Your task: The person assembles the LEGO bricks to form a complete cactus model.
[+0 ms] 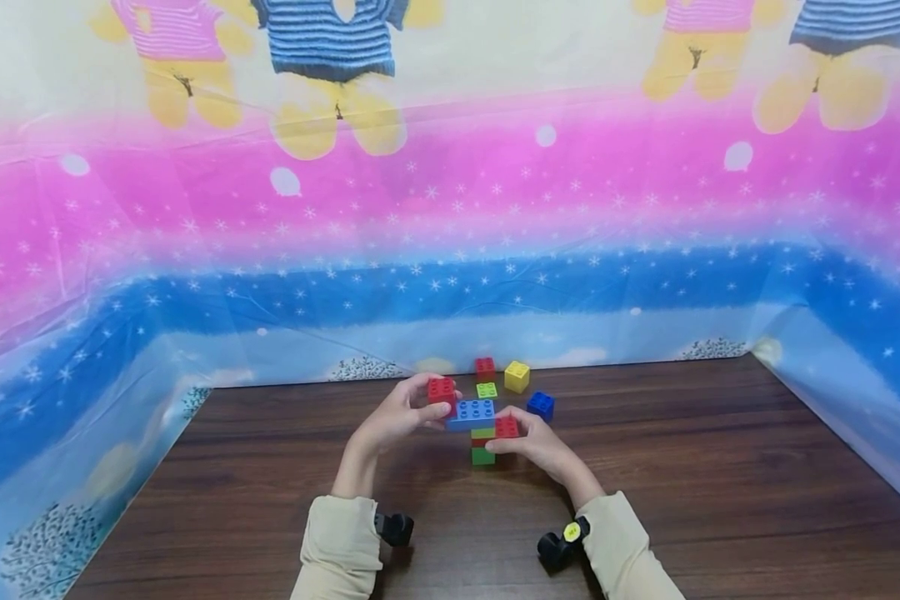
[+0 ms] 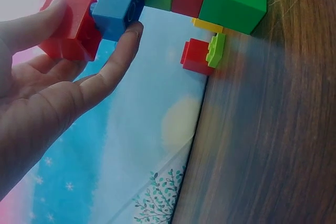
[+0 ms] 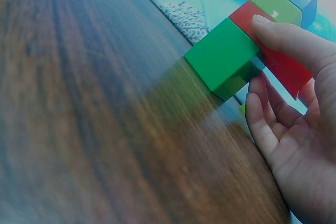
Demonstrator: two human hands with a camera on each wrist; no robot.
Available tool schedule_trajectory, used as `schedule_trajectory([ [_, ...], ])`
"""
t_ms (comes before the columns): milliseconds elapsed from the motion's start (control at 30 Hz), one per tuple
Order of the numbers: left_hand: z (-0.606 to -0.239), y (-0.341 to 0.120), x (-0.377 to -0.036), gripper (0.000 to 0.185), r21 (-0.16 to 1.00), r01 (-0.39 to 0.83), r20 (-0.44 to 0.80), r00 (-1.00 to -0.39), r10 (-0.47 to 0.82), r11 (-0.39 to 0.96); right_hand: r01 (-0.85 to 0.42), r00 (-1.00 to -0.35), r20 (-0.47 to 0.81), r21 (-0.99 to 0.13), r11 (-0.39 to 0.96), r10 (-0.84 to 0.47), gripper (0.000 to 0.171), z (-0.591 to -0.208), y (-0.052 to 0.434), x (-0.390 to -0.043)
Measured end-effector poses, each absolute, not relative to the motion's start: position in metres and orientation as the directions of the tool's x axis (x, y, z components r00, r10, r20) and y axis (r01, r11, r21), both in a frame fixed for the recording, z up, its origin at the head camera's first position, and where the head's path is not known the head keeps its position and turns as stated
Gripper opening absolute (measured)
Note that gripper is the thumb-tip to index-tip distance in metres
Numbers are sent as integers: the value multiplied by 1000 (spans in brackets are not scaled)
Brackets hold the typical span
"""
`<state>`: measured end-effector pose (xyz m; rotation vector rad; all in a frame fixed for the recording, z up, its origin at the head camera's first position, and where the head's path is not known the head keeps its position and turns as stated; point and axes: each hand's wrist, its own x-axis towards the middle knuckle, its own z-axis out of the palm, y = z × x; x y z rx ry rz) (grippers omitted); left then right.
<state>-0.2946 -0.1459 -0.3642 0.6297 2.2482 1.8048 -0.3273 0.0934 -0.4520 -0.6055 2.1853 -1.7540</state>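
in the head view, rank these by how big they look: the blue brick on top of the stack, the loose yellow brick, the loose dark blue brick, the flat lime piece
1. Blue brick, widest.
2. Yellow brick and dark blue brick: alike, and the yellow one lies farther back, so I won't rank them.
3. Lime piece, smallest.

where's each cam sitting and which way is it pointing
Head: worn high, looking forward and down at the table; both hands and sleeves show.
Left wrist: low beside the left hand, facing the backdrop; fingers grip a red brick.
Right wrist: near the tabletop; the right hand steadies the stack.
All views share the green base brick.
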Motion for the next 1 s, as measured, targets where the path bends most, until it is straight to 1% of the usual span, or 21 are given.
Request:
schedule_trajectory([
  [367, -366, -147, -293, 38, 955, 248, 143, -867, 478, 164, -140, -882, 37, -972, 187, -470, 37, -455, 95, -326],
  [767, -362, -148, -292, 36, 947, 263, 151, -871, 467, 186, -127, -883, 30, -976, 178, -469, 37, -451, 95, -328],
  [1000, -365, -152, -294, 37, 962, 235, 142, -865, 481, 138, -132, -881, 34, -976, 176, -473, 37, -452, 94, -328],
])
